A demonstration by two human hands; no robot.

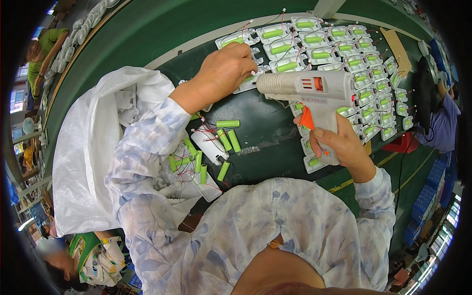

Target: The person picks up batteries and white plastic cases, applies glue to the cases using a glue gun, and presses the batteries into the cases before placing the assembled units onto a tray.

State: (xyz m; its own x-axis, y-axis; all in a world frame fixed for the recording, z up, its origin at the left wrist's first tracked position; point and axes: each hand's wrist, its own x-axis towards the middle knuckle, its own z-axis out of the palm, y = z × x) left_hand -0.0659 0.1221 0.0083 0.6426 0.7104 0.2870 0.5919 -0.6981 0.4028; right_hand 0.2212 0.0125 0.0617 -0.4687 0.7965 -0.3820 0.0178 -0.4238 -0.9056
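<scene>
1. On the dark green table (265,128), I saw the right hand (339,142) wrapped tight round the handle of a white glue gun (307,88), one finger at its orange trigger (306,119).
2. The gun's nozzle pointed left, just beside the left hand (223,71), which pressed down on a white tray (248,83) holding a green battery.
3. The left fingertips were hidden under the knuckles, so I could not tell whether they pinched anything.
4. Both forearms in pale floral sleeves reached forward, the left stretched further.
5. Loose green batteries (227,140) lay nearer me, with rows of filled trays (339,49) beyond and a white bag (88,147) to the left.
</scene>
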